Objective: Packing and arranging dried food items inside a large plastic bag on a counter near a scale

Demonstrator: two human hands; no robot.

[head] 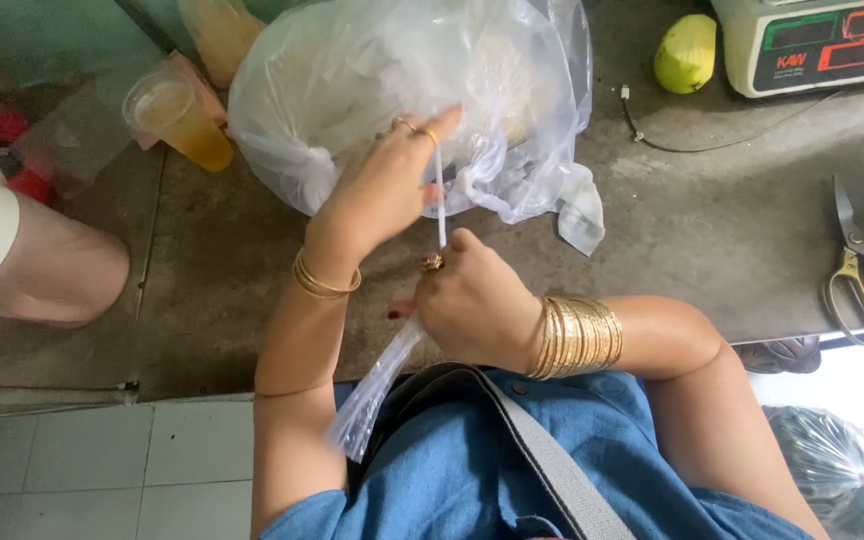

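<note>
On the far left, another person's leg (47, 265) is resting near the counter (732, 240), and a plastic cup (180, 118) of yellow drink is standing just beside a big clear bag (352, 90) full of pale things. The cup is leaning a bit, so a bump from an elbow could be tipping it over and spilling the drink. In the middle, the left hand (387, 185) is pinching the top of a thin clear strip (439, 195) and pulling it tight. The right hand (477, 305) is closing around the bottom of that strip and around a small twisted bag (377, 390), which is hanging down over the blue dress (472, 470). If both hands are pulling too hard, the thin strip could be snapping or slipping out of the fingers, and the little bag could be dropping to the floor. Farther right, a green fruit (685, 52) and a white scale (812, 40) are sitting at the back, and scissors (862, 270) are lying near the edge, where a knock could be sending them off.
</note>
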